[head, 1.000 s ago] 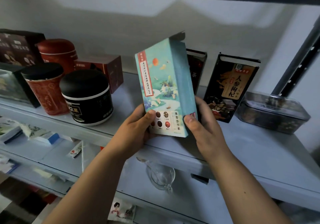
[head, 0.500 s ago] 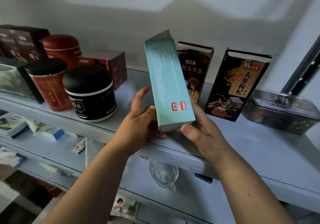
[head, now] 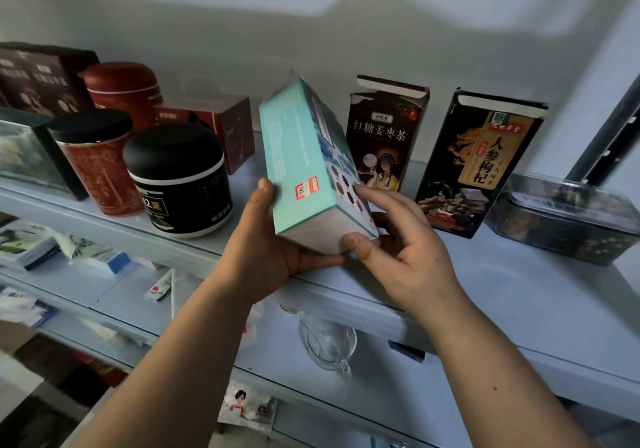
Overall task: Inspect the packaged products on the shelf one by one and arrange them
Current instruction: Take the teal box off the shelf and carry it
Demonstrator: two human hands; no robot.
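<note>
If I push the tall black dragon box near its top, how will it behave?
The black dragon box probably tips easily: it stands tall on a narrow base. It is likely light cardboard, and its open top flap suggests soft walls.

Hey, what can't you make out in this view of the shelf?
The teal box: side print too small and blurred in the head view.
The left hand: fingers partly hidden under that box.
The dark carton far left: cut off by the frame edge.
The clear container at right: contents blurred.
</note>
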